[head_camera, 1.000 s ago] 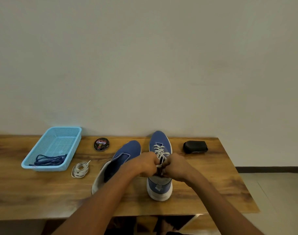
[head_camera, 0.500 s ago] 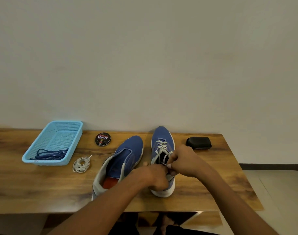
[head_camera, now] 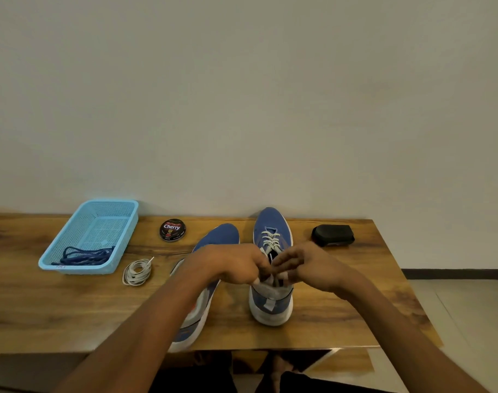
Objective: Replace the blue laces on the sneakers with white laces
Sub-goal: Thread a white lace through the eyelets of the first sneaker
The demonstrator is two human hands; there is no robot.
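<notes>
Two sneakers [head_camera: 271, 239] — both hands' fingers [head_camera: 284, 260] pinch one's white lace [head_camera: 270, 241]; one spare coil [head_camera: 137, 271].

laces [head_camera: 83, 256] in basket [head_camera: 72, 245] far left, tin [head_camera: 172, 230] behind sneakers [head_camera: 271, 279]

Wooden table [head_camera: 341, 296] against wall; on it: blue mesh basket [head_camera: 116, 222] far left; coiled white lace [head_camera: 137, 271] just beside it; polish tin [head_camera: 172, 230]; two blue sneakers [head_camera: 272, 222] mid-table; black brush [head_camera: 332, 235] right.
</notes>
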